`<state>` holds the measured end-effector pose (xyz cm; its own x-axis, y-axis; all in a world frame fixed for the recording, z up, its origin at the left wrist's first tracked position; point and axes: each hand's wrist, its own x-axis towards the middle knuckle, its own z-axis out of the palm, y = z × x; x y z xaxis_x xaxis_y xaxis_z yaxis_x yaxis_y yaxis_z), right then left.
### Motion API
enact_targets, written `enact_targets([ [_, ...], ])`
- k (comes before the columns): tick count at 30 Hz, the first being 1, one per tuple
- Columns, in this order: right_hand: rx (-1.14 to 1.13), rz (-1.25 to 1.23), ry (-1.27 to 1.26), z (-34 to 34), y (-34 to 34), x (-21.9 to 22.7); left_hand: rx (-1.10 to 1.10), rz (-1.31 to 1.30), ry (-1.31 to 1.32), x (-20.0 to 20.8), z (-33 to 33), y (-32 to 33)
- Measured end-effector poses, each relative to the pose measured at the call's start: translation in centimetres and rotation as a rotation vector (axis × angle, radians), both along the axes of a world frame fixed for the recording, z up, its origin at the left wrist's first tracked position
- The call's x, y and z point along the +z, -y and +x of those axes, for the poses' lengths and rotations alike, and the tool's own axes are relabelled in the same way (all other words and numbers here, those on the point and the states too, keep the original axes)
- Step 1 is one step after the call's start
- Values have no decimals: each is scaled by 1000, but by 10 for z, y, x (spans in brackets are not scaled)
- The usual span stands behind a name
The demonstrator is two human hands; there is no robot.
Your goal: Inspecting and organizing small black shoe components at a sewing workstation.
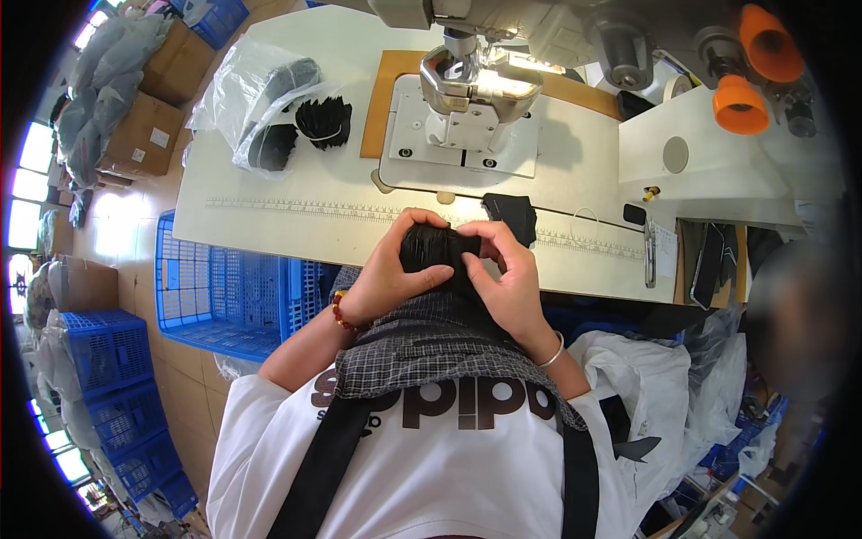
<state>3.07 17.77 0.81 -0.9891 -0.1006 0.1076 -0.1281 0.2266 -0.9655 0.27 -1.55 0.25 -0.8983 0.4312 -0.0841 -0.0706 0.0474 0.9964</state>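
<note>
Close to my body, at the table's front edge, a bundle of black fabric pieces point(429, 246) is between my hands. My left hand point(395, 268) wraps round its left side, thumb across the front. My right hand point(505, 277) pinches at the bundle's right side with thumb and forefinger; what exactly lies between those fingertips is too dark to make out. Just beyond my right hand lies a small stack of black fabric pieces point(512, 216). Further off, the sewing machine's metal head point(476, 85) stands over its white bed plate point(422, 148).
A tied black bundle point(324, 122) and a clear plastic bag point(242, 94) with dark pieces lie at the table's far left. A ruler strip point(305, 208) runs along the tabletop. Blue crates point(224, 337) stand below left. Orange cones point(741, 103) are at the upper right.
</note>
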Motion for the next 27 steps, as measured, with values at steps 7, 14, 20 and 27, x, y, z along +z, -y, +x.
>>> enact_targets([
  [7,4,46,-197,-2,-3,-8,-27,2,-4,1,-1,0],
  [14,27,4,-67,-1,-5,0,13,-157,-252,-1,1,-5],
  [20,43,-41,-49,-2,-7,-5,5,-152,-188,5,1,-4],
  [27,17,-45,-75,-1,-7,-7,-16,-53,-80,3,-1,-3],
])
